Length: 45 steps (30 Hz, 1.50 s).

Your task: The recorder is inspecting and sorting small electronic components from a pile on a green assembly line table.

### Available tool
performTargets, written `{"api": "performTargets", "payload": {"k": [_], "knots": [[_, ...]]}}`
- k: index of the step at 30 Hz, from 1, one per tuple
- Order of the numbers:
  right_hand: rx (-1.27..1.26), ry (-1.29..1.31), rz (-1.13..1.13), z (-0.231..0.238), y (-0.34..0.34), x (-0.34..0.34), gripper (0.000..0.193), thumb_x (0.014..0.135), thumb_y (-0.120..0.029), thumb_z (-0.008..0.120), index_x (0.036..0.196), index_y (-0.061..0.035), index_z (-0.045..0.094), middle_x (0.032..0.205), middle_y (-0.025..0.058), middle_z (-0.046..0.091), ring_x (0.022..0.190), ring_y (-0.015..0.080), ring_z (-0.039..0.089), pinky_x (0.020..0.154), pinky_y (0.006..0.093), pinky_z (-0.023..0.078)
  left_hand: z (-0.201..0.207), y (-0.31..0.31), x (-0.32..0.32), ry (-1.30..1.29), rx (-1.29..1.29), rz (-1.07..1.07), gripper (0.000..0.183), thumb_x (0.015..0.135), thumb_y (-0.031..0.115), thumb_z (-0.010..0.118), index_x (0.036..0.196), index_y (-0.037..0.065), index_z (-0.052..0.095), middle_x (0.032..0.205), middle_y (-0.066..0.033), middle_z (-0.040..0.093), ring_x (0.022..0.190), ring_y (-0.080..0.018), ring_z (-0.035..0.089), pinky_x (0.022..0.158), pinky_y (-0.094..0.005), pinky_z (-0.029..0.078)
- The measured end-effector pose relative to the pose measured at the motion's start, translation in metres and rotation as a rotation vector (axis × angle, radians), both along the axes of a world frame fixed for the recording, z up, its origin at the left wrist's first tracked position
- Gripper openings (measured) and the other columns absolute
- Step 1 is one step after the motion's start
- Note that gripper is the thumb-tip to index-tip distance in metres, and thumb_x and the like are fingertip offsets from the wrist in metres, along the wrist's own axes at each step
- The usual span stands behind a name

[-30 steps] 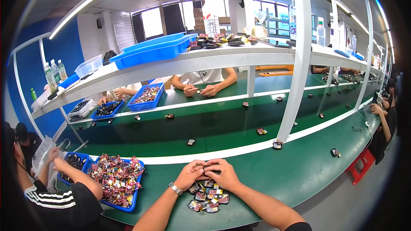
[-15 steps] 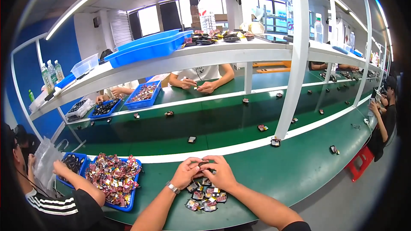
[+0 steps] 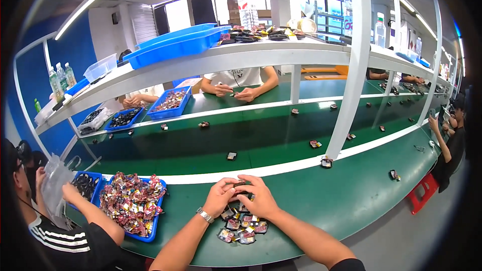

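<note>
My left hand (image 3: 219,198) and my right hand (image 3: 259,198) meet over the green bench. Fingers and thumbs of both close round a small black casing (image 3: 242,185), mostly covered by them. Just below my wrists lies a cluster of small black-rimmed units (image 3: 244,225) with clear, red and yellow parts inside. To the left of my left forearm, a blue tray (image 3: 155,231) is heaped with small red, yellow and white electronic parts (image 3: 129,201). Beyond it, a second blue tray (image 3: 98,174) holds black pieces (image 3: 86,185).
A person (image 3: 75,221) sits close on my left, handling a clear plastic bag (image 3: 54,180). Past a white rail (image 3: 196,179), a dark green belt (image 3: 266,145) carries scattered units. A white post (image 3: 346,85) and raised shelf (image 3: 281,55) stand ahead; another person (image 3: 241,83) works across.
The view has shifted slightly. My fingers have shifted a little round the black casing, both hands staying over the cluster. The left neighbour's hand still works at the plastic bag.
</note>
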State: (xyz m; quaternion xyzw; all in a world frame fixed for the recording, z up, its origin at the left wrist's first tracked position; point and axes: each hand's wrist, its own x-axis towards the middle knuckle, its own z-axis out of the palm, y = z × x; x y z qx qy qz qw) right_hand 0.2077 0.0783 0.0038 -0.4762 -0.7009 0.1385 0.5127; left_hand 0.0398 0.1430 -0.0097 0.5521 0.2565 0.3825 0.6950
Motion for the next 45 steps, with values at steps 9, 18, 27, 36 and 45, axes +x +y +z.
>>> {"api": "performTargets", "payload": {"k": [9,18,27,36,45], "knots": [[0.174,-0.028,-0.123,0.006,0.002,-0.002,0.013,0.077,-0.005,0.069,0.090,-0.0052,0.068,0.103,0.0088,0.061,0.097,0.0268,0.059,0.079,0.0355,0.051,0.005,-0.003,0.002,0.013,-0.044,-0.049,0.026,0.099,0.001,0.043,0.124,0.001,0.047,0.123,-0.0143,0.059,0.112,-0.0194,0.059,0.095,-0.0323,0.054],[0.236,-0.059,-0.151,0.004,0.002,-0.006,0.017,0.073,0.000,0.072,0.089,-0.0040,0.069,0.094,0.0089,0.060,0.088,0.0258,0.061,0.073,0.0347,0.053,0.002,-0.001,0.001,0.023,-0.048,-0.054,0.026,0.099,0.001,0.043,0.125,0.002,0.047,0.121,-0.0130,0.060,0.111,-0.0185,0.060,0.094,-0.0312,0.054],[0.304,-0.220,-0.240,0.004,0.000,-0.009,0.016,0.074,-0.004,0.073,0.089,-0.0062,0.070,0.091,0.0050,0.063,0.086,0.0243,0.061,0.072,0.0344,0.053,0.002,-0.001,0.002,0.034,-0.060,-0.034,0.025,0.098,0.001,0.045,0.123,0.002,0.049,0.119,-0.0111,0.061,0.107,-0.0165,0.061,0.092,-0.0295,0.055],[0.338,-0.270,-0.300,0.002,0.002,-0.010,0.014,0.072,-0.005,0.072,0.085,-0.0081,0.070,0.089,0.0023,0.063,0.087,0.0237,0.060,0.071,0.0348,0.052,0.001,0.000,0.004,0.048,-0.039,-0.040,0.024,0.098,0.000,0.045,0.122,0.002,0.048,0.118,-0.0124,0.062,0.106,-0.0181,0.062,0.090,-0.0316,0.056],[0.315,-0.325,-0.237,0.000,0.001,-0.012,0.025,0.076,-0.011,0.072,0.101,-0.0073,0.069,0.113,0.0121,0.060,0.095,0.0264,0.061,0.078,0.0355,0.053,-0.006,0.003,0.001,0.034,-0.029,0.078,0.025,0.097,0.001,0.048,0.121,0.001,0.048,0.117,-0.0144,0.063,0.098,-0.0176,0.065,0.086,-0.0300,0.056]]}}
